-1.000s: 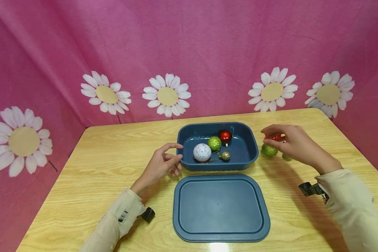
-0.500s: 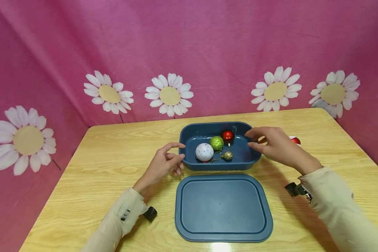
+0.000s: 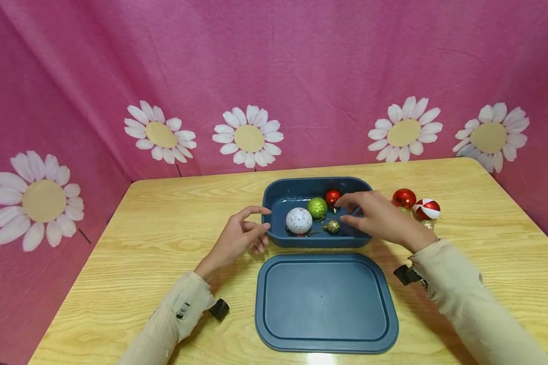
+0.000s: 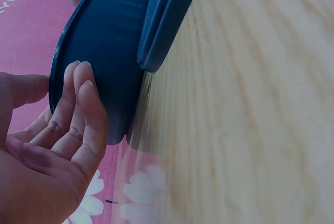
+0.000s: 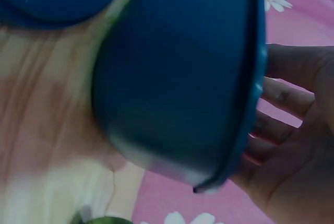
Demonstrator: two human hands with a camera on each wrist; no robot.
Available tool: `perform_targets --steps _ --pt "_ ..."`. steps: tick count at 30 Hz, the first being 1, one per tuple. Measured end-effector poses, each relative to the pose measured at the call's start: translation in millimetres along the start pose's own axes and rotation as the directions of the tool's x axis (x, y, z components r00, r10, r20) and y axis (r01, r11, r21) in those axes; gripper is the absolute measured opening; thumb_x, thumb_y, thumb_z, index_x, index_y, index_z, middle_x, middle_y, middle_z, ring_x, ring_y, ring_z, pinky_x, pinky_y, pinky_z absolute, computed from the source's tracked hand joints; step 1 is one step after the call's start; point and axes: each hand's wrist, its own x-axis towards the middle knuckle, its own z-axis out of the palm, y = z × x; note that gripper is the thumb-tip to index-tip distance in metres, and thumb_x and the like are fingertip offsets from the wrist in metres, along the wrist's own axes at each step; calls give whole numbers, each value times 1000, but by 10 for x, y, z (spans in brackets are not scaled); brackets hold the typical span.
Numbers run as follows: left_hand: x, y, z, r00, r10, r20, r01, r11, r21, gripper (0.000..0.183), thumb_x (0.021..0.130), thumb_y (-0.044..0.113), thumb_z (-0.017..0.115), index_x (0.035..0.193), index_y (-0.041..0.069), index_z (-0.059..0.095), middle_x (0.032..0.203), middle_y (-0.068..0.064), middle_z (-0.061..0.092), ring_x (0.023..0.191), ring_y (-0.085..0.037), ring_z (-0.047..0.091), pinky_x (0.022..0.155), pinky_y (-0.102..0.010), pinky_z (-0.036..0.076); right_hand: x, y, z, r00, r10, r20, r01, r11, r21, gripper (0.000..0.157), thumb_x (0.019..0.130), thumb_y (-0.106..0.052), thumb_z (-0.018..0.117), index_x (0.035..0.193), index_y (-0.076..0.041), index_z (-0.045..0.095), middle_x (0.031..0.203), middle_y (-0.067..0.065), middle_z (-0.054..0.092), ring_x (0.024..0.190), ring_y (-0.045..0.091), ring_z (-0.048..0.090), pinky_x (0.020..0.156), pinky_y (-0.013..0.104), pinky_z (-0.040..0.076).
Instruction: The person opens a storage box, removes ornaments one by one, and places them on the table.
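A blue plastic box (image 3: 319, 243) holds a speckled white bauble (image 3: 299, 221), a glittery green one (image 3: 317, 208), a red one (image 3: 333, 196) and a small gold one (image 3: 332, 226). My left hand (image 3: 242, 233) holds the box's left rim, with thumb and index tips at its edge. In the left wrist view, the other fingers (image 4: 86, 114) curve against the outer wall. Over the right side of the box hovers my right hand (image 3: 379, 215). Its thumb and index are apart near the red and gold baubles, with nothing visible between them. The rim hides its fingertips in the right wrist view.
The blue lid (image 3: 326, 304) lies flat on the wooden table (image 3: 178, 213) in front of the box. Right of the box sit a red bauble (image 3: 404, 198), a red-and-white one (image 3: 426, 209), a gold one (image 3: 428, 224) and a partly hidden green one. A pink flowered cloth (image 3: 310, 76) hangs behind.
My right hand has moved left, from the baubles on the table across the right rim to above the inside of the box. My left hand has stayed at the left rim.
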Motion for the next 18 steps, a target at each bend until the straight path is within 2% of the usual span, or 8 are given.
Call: perform_targets --steps 11,18 --pt "7 -3 5 1000 -12 -12 12 1000 11 38 101 12 60 136 1 51 76 -25 67 54 -22 64 54 -31 58 63 91 186 1000 -28 9 28 1000 -2 25 90 -12 74 112 0 71 103 11 72 86 16 66 79 41 59" --pt "3 -8 0 1000 -6 -10 7 1000 4 39 100 12 60 136 -1 51 76 -24 67 54 -22 64 55 -31 58 80 87 224 998 -47 31 47 999 -1 22 91 -14 74 110 -3 74 98 3 71 83 13 64 76 38 58"
